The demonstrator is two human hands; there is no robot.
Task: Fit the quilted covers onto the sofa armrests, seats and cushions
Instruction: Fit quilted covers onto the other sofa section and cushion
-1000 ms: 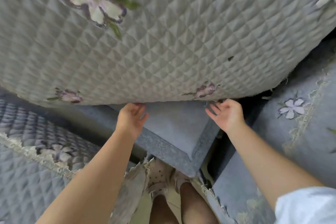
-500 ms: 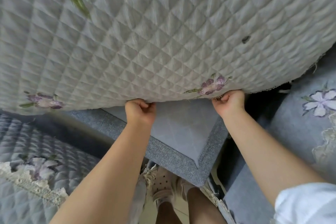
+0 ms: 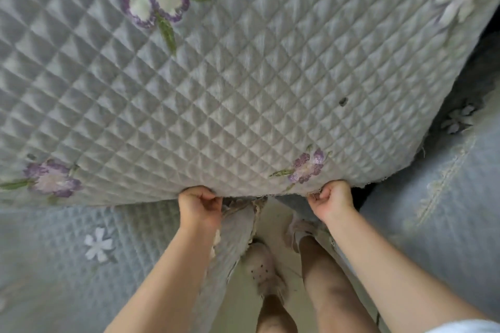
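A large pale grey quilted cover (image 3: 230, 84) with purple and white embroidered flowers fills the upper view. My left hand (image 3: 198, 204) grips its lower edge with curled fingers, left of centre. My right hand (image 3: 331, 199) grips the same edge a short way to the right, just below a purple flower. The cover is stretched out in front of me and hides whatever lies behind it.
A covered sofa seat (image 3: 67, 251) with a white flower lies at the lower left. Another covered sofa part (image 3: 446, 211) with lace trim stands at the right. My legs and shoes (image 3: 265, 270) stand on the pale floor between them.
Both hands closed on the cover's lower edge and pulled it toward me. The blue-grey cushion seen under the edge earlier is now out of sight.
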